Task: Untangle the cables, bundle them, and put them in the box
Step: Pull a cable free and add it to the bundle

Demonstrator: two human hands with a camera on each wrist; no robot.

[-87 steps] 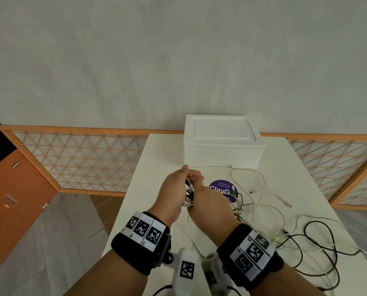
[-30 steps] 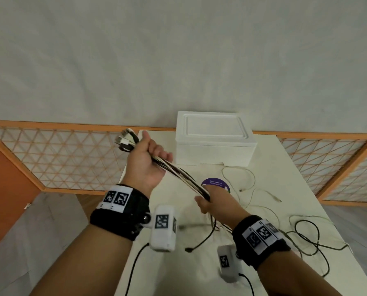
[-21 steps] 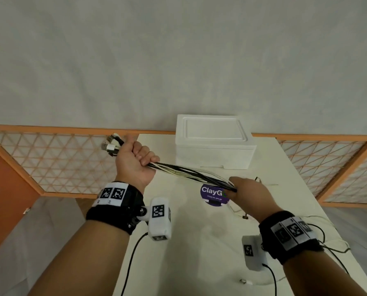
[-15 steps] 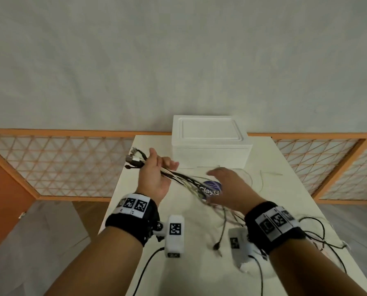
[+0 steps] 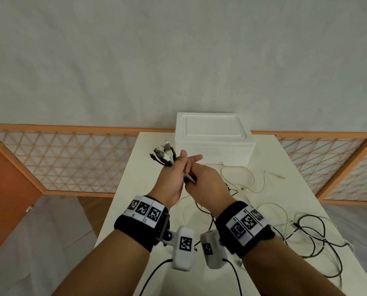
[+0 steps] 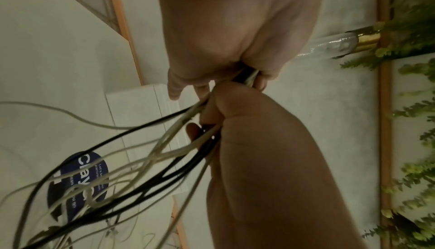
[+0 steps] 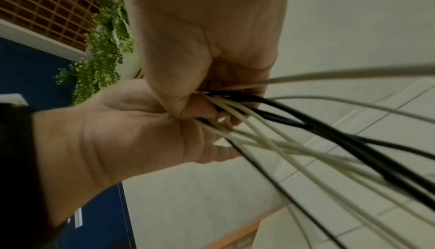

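Both grips (image 5: 183,178) round cables (image 7: 294,133), wrist-view only.

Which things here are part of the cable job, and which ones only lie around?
Part of the job:
- cables, their plug ends gripped in the left hand
- right hand, holding the same cables
- loose cables on the table
- white box, lid closed

Only lying around:
- purple round sticker
- lattice fence
- green plants
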